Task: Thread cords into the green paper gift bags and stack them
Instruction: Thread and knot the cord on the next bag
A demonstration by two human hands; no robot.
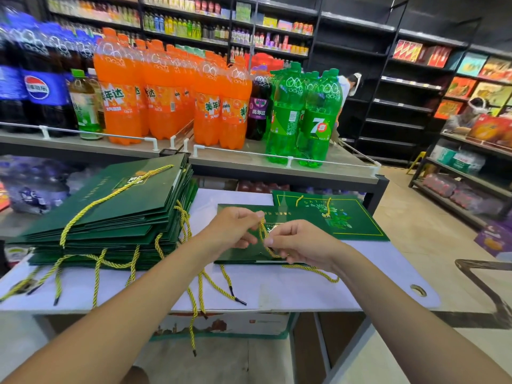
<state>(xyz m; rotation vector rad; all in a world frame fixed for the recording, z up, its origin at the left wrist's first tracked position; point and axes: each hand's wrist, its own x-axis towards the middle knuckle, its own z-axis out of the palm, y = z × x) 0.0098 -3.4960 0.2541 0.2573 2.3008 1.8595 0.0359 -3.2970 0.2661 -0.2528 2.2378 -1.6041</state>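
green bag (235, 254) lies flat in the middle of the worktop (291, 293), close to the front edge. i see my left hand (232, 231) and right hand (303, 245) just over it, both pinching one yellow cord (262, 234). a tall stack of green bags (110, 214) sits at the left edge. another bag (352, 217) lies at the back right corner.

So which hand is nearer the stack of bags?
Left. The left hand is just right of the stack; the right hand is farther right. Both pinch a cord.
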